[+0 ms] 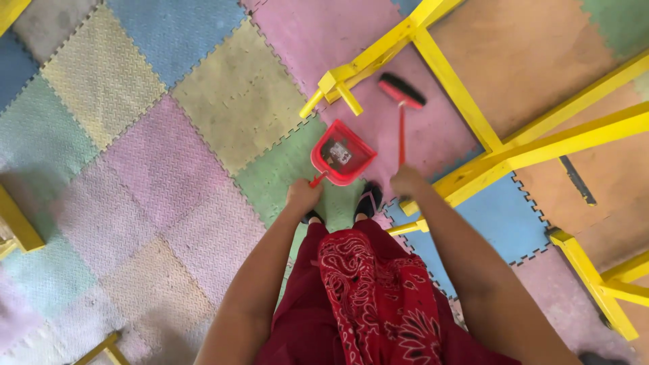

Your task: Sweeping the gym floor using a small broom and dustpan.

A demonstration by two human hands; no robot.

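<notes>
I look straight down at a floor of coloured foam tiles. My left hand (pixel 302 195) grips the handle of a red dustpan (pixel 342 154), which rests on a green tile with a scrap of litter inside. My right hand (pixel 407 180) holds the thin red stick of a small broom (pixel 401 90); its dark bristle head lies on a pink tile just past the dustpan. My feet in dark sandals (pixel 368 200) stand right behind the pan, above a red patterned skirt (pixel 365 297).
Yellow wooden furniture frames (pixel 466 94) stand to the right and above the broom, one leg end close to the dustpan. More yellow legs (pixel 20 226) show at the left edge and bottom left. Brown board surfaces (pixel 527 61) lie between the yellow frames.
</notes>
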